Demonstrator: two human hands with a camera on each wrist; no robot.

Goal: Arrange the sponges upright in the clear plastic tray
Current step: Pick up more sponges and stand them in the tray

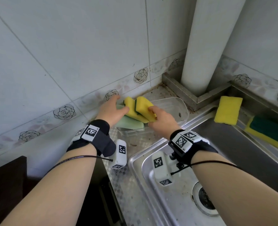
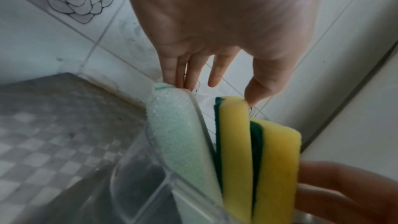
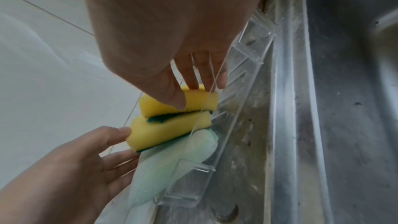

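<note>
A clear plastic tray [image 1: 177,110] sits on the counter in the wall corner. Three sponges stand on edge in its left end and lean left: a pale green one [image 1: 130,123], then two yellow ones with dark green backs [image 1: 132,110] [image 1: 144,106]. My left hand [image 1: 113,106] has straight fingers; their tips touch the pale green sponge [image 2: 176,134] and the thumb rests on the first yellow sponge [image 2: 234,142]. My right hand [image 1: 158,115] pinches the second yellow sponge [image 3: 193,98] between thumb and fingers. The tray's right half holds nothing.
Another yellow sponge [image 1: 228,110] lies on the ledge behind the steel sink [image 1: 175,201], and a yellow one with its green side up [image 1: 265,132] lies further right. A white pipe [image 1: 206,46] rises from the corner. Tiled walls close in behind and left.
</note>
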